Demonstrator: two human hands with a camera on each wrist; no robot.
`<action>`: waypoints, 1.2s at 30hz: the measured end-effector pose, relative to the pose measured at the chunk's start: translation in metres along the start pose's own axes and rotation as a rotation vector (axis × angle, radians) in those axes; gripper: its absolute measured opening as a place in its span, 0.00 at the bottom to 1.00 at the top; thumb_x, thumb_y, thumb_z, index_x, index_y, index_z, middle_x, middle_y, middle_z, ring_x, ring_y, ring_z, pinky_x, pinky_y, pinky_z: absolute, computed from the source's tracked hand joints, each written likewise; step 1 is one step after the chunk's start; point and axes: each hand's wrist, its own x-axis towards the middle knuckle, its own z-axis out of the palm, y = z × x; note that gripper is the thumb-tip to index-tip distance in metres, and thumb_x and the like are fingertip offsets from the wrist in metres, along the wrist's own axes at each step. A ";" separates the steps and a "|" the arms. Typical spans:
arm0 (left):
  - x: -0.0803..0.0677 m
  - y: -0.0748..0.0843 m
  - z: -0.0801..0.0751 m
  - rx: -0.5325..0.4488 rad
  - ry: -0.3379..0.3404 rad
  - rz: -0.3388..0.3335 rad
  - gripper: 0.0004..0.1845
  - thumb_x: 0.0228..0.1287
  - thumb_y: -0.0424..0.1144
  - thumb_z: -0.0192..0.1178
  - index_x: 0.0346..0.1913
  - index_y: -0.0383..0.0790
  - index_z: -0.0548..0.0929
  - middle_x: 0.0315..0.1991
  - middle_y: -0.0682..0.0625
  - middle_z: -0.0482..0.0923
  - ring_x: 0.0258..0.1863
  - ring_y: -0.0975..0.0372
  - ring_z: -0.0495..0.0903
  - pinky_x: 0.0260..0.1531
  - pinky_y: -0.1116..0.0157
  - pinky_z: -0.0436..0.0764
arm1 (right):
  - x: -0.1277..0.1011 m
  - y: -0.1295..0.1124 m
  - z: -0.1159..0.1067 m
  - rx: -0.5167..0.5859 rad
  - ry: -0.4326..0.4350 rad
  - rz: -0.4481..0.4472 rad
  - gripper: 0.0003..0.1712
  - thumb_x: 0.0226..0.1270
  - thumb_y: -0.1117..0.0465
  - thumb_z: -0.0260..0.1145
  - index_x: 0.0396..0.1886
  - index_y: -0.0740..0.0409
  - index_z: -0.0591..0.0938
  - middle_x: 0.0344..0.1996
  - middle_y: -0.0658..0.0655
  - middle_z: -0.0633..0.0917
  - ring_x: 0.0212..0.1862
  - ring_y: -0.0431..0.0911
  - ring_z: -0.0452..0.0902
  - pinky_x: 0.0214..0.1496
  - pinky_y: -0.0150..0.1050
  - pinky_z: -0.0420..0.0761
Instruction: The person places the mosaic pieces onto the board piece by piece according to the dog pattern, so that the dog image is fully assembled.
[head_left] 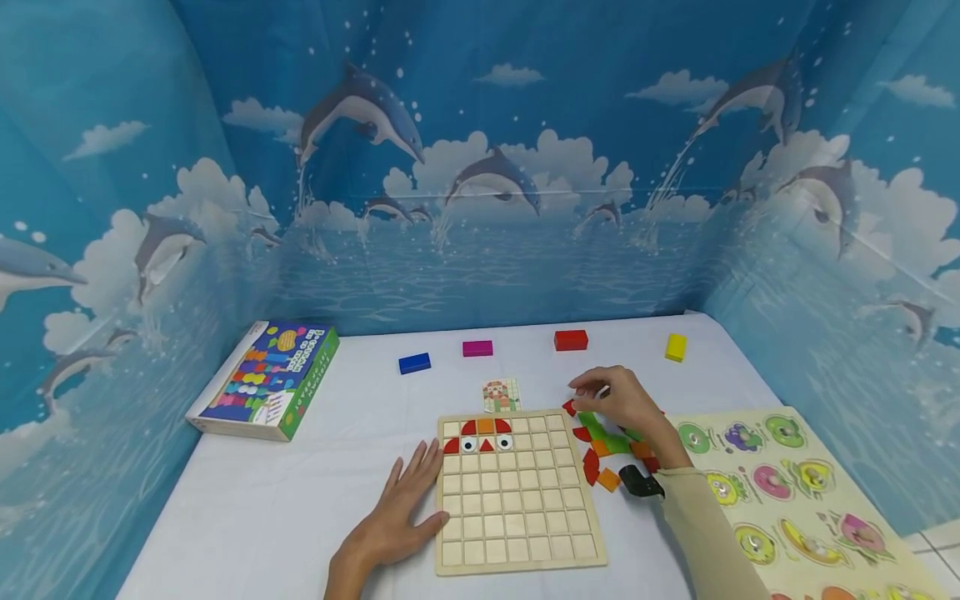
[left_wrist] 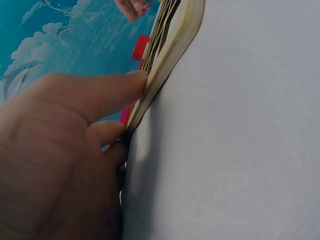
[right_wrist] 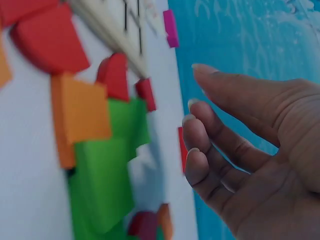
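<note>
Head view shows us the wooden grid board [head_left: 517, 492] lying flat at the near middle of the white surface [head_left: 300, 500], with a few red and orange pieces and two eye tiles [head_left: 485, 444] filling part of its top rows. Our left hand [head_left: 401, 512] lies at the board's 9 o'clock, fingers straight and spread, their tips against the board's left edge; the left wrist view confirms a fingertip [left_wrist: 135, 80] pressing on that pale rim. At the board's 3 o'clock sits a loose pile of red, orange and green pieces [head_left: 611, 446]. Our right hand [head_left: 618, 400] hovers over the top of this pile with fingers loosely bent; in the right wrist view the fingers [right_wrist: 210, 145] are relaxed and apart, holding nothing we can see, just above the green shape [right_wrist: 107, 175].

A small pattern card [head_left: 501, 395] lies at the board's 12 o'clock. Further toward 12 a row of blocks stands well apart: blue [head_left: 414, 362], magenta [head_left: 477, 347], red [head_left: 571, 339], yellow [head_left: 676, 347]. A colourful box [head_left: 266, 379] rests at 10 o'clock, and a peg puzzle with animal shapes [head_left: 787, 500] lies at 3 o'clock beyond the pile.
</note>
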 end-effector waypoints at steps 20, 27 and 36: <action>-0.001 -0.005 0.002 -0.021 0.034 0.086 0.47 0.74 0.42 0.67 0.87 0.35 0.54 0.88 0.40 0.48 0.88 0.44 0.41 0.78 0.76 0.20 | 0.010 0.010 0.021 -0.128 -0.008 0.181 0.10 0.64 0.65 0.81 0.43 0.62 0.91 0.33 0.54 0.82 0.41 0.49 0.74 0.40 0.37 0.77; 0.000 -0.002 -0.001 -0.016 0.002 0.014 0.47 0.75 0.43 0.67 0.88 0.38 0.53 0.89 0.48 0.46 0.89 0.50 0.38 0.81 0.70 0.21 | 0.009 0.008 0.020 -0.109 -0.028 0.236 0.11 0.66 0.66 0.79 0.45 0.62 0.87 0.33 0.55 0.81 0.40 0.49 0.75 0.40 0.35 0.79; 0.000 0.000 -0.001 0.005 -0.004 -0.003 0.47 0.75 0.43 0.67 0.88 0.39 0.52 0.89 0.49 0.45 0.89 0.52 0.38 0.80 0.71 0.21 | 0.010 0.007 0.021 -0.143 -0.065 0.217 0.05 0.69 0.68 0.76 0.42 0.61 0.88 0.32 0.55 0.80 0.40 0.49 0.75 0.40 0.36 0.77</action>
